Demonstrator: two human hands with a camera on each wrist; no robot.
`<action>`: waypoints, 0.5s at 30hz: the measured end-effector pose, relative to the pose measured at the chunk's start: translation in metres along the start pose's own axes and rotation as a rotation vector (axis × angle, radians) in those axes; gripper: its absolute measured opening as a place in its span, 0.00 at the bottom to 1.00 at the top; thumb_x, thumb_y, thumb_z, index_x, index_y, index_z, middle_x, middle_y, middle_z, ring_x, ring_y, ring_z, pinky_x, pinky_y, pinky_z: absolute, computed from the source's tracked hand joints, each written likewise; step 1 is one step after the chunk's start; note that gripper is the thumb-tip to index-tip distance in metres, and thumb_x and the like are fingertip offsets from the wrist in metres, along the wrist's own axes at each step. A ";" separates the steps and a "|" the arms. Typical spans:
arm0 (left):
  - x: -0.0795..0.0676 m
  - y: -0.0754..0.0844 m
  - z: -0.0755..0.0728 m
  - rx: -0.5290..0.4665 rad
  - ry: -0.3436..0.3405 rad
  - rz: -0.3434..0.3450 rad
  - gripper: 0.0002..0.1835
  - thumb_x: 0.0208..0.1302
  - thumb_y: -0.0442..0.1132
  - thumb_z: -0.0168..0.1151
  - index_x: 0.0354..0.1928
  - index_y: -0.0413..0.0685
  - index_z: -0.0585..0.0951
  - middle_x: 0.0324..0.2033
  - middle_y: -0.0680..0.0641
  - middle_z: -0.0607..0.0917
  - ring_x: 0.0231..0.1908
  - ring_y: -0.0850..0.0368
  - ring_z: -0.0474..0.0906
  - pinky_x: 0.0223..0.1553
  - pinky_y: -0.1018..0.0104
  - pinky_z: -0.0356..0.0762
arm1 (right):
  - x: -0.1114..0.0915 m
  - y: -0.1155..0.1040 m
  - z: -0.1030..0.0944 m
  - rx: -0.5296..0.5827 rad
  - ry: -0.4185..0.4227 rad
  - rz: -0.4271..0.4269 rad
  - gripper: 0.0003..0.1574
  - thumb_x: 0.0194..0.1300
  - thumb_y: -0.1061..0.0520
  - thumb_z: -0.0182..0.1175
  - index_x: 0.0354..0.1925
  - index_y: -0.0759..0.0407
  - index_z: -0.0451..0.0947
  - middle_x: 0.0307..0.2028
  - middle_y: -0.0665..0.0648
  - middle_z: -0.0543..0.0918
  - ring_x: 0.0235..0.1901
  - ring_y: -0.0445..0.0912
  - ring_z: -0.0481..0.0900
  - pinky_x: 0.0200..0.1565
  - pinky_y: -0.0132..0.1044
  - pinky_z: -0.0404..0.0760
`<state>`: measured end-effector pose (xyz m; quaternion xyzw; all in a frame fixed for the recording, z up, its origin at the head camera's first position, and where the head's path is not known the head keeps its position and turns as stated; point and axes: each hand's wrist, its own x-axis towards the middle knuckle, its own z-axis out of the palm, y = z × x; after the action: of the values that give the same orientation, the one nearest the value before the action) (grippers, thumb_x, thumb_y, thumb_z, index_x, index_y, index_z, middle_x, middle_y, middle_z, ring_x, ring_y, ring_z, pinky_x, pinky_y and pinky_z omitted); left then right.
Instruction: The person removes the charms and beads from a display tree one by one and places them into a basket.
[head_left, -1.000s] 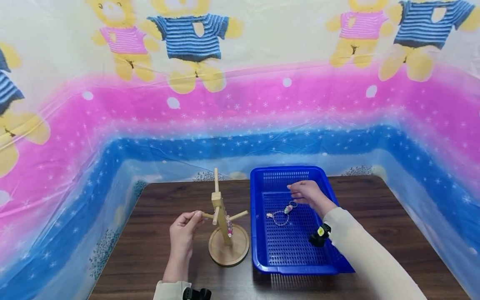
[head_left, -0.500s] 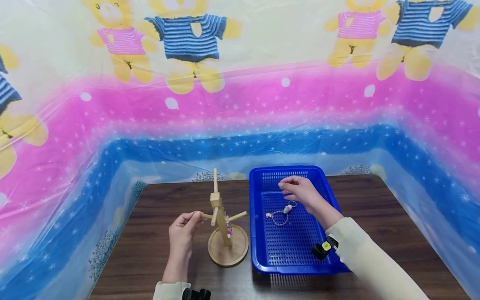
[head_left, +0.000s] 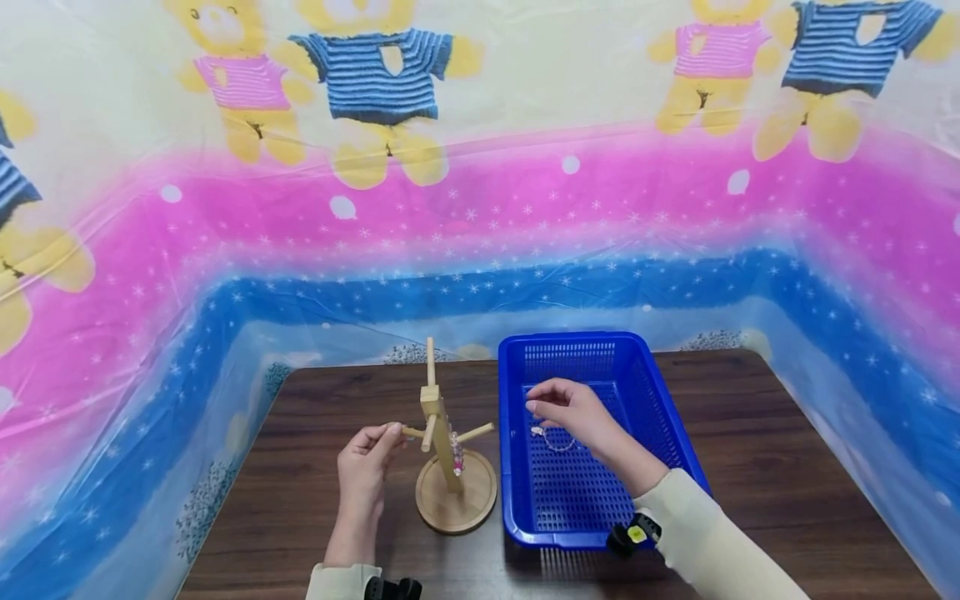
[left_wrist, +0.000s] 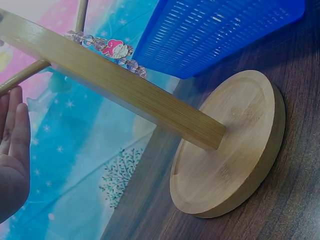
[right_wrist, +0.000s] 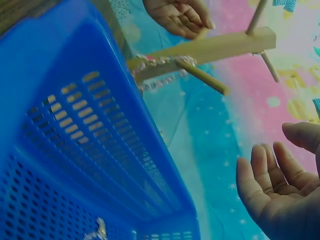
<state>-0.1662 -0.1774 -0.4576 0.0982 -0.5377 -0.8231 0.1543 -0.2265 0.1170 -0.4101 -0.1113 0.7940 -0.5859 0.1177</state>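
My left hand (head_left: 363,467) pinches the end of one peg on a wooden jewellery stand (head_left: 446,446) with a round base. A beaded bracelet (head_left: 457,458) hangs from the peg on the stand's right side; its clear pinkish beads and a pink-and-white charm (left_wrist: 117,49) show in the left wrist view. Above the blue basket is my right hand (head_left: 577,417), fingers loosely bent and apart from the thumb, holding nothing, as the right wrist view of the hand (right_wrist: 285,195) confirms. Below it in the basket lies another bracelet (head_left: 557,447), partly hidden by that hand.
The blue plastic basket (head_left: 508,475) with slotted walls stands just right of the stand on a dark wood table (head_left: 270,517). A printed bear curtain (head_left: 480,208) encloses the table at the back and sides. Bare pegs (head_left: 431,362) also stick out from the stand's post.
My right hand has moved left and nearer to me over the basket, now covering part of the jewellery there. My left hand stays on the peg.
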 end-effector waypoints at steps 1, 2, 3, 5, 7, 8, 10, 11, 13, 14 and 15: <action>0.000 0.000 0.000 -0.004 0.003 -0.005 0.19 0.68 0.23 0.60 0.25 0.54 0.84 0.26 0.60 0.90 0.29 0.70 0.87 0.36 0.78 0.89 | 0.000 0.002 0.004 0.012 -0.002 0.002 0.16 0.73 0.58 0.61 0.53 0.66 0.79 0.47 0.64 0.86 0.42 0.44 0.84 0.47 0.38 0.91; 0.000 0.000 0.000 -0.002 0.004 -0.005 0.19 0.68 0.22 0.60 0.25 0.54 0.84 0.26 0.60 0.90 0.29 0.70 0.87 0.36 0.78 0.89 | -0.001 0.003 0.007 0.021 -0.008 -0.001 0.16 0.73 0.58 0.61 0.54 0.67 0.79 0.47 0.65 0.86 0.42 0.46 0.85 0.47 0.38 0.91; 0.000 0.000 0.000 0.000 0.005 -0.005 0.19 0.68 0.23 0.60 0.25 0.53 0.84 0.26 0.60 0.90 0.29 0.70 0.87 0.36 0.78 0.89 | -0.001 0.004 0.011 0.030 -0.014 -0.002 0.17 0.72 0.58 0.62 0.54 0.68 0.79 0.47 0.66 0.87 0.43 0.47 0.85 0.47 0.39 0.91; 0.000 0.000 -0.001 0.005 0.005 0.001 0.18 0.68 0.23 0.61 0.25 0.53 0.84 0.26 0.60 0.90 0.29 0.70 0.87 0.36 0.77 0.89 | -0.001 0.007 0.018 0.053 -0.031 -0.001 0.19 0.72 0.58 0.63 0.54 0.70 0.79 0.47 0.66 0.87 0.44 0.49 0.86 0.48 0.40 0.92; 0.000 -0.001 -0.001 0.005 0.006 0.002 0.17 0.68 0.23 0.62 0.26 0.52 0.84 0.27 0.60 0.90 0.29 0.70 0.87 0.36 0.77 0.89 | -0.001 0.009 0.024 0.069 -0.051 -0.004 0.21 0.71 0.58 0.63 0.56 0.72 0.78 0.47 0.67 0.87 0.44 0.48 0.87 0.50 0.42 0.92; 0.000 -0.001 -0.001 0.006 0.006 0.002 0.17 0.68 0.23 0.62 0.26 0.52 0.84 0.27 0.60 0.90 0.29 0.70 0.87 0.36 0.77 0.89 | -0.001 0.010 0.027 0.076 -0.062 -0.007 0.21 0.72 0.59 0.63 0.56 0.73 0.78 0.47 0.68 0.87 0.44 0.47 0.87 0.51 0.44 0.92; 0.000 -0.001 -0.001 0.011 0.003 0.003 0.17 0.68 0.23 0.62 0.25 0.53 0.84 0.27 0.60 0.90 0.29 0.70 0.87 0.36 0.77 0.89 | -0.001 0.010 0.033 0.093 -0.073 -0.001 0.21 0.71 0.59 0.63 0.56 0.73 0.78 0.46 0.67 0.88 0.42 0.43 0.86 0.52 0.46 0.91; 0.000 -0.001 -0.001 0.014 0.003 0.002 0.17 0.68 0.23 0.61 0.25 0.53 0.84 0.26 0.60 0.90 0.29 0.70 0.87 0.36 0.76 0.89 | -0.001 0.010 0.035 0.097 -0.076 -0.003 0.21 0.71 0.60 0.63 0.56 0.73 0.78 0.46 0.67 0.88 0.41 0.41 0.86 0.51 0.45 0.92; 0.001 -0.001 -0.001 0.009 0.003 -0.003 0.19 0.68 0.23 0.61 0.25 0.53 0.84 0.26 0.60 0.90 0.28 0.70 0.87 0.36 0.77 0.89 | 0.000 0.011 0.040 0.112 -0.082 -0.005 0.21 0.71 0.60 0.63 0.56 0.73 0.78 0.46 0.68 0.88 0.41 0.40 0.85 0.52 0.45 0.92; 0.001 -0.001 -0.001 0.010 0.003 -0.003 0.19 0.68 0.23 0.60 0.25 0.54 0.84 0.26 0.60 0.90 0.28 0.70 0.87 0.36 0.77 0.89 | 0.000 0.011 0.042 0.115 -0.084 -0.004 0.21 0.71 0.61 0.63 0.56 0.73 0.78 0.46 0.68 0.88 0.41 0.39 0.85 0.52 0.45 0.92; 0.001 -0.001 -0.001 0.007 0.004 -0.004 0.19 0.68 0.22 0.60 0.25 0.54 0.84 0.26 0.60 0.90 0.28 0.70 0.87 0.36 0.77 0.89 | 0.000 0.012 0.044 0.120 -0.086 -0.004 0.21 0.71 0.61 0.63 0.56 0.74 0.78 0.46 0.68 0.88 0.41 0.40 0.86 0.51 0.44 0.92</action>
<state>-0.1667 -0.1780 -0.4589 0.1014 -0.5401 -0.8212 0.1536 -0.2132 0.0801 -0.4339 -0.1305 0.7515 -0.6274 0.1572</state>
